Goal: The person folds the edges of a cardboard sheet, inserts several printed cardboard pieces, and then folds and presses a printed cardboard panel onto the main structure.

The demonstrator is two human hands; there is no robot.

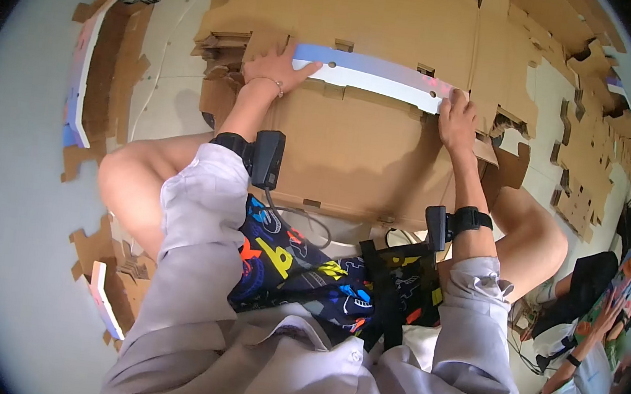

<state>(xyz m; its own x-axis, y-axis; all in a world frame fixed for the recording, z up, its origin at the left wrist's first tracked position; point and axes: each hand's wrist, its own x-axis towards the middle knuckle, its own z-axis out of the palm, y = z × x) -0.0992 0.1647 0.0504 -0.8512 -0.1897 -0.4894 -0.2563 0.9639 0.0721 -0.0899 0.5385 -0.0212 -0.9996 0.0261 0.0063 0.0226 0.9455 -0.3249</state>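
Observation:
A long printed cardboard strip point(378, 79), blue and white with a pink patch toward its right end, spans the large brown cardboard piece point(359, 148) in front of me. It has small round holes and a notched lower edge. My left hand point(276, 71) lies spread at the strip's left end, its thumb against the printed face and the other fingers on the brown cardboard. At the other end, my right hand point(458, 121) has its fingers curled over the strip's edge and grips it. The undersides of the right fingers are hidden.
Along the left wall stand a printed-edge cardboard piece point(84, 73) and a smaller cardboard piece point(106, 302). Notched cardboard sheets point(587, 141) are spread on the right. At lower right another person point(581, 379) holds a colourful printed panel point(617, 294). Cables lie near that person.

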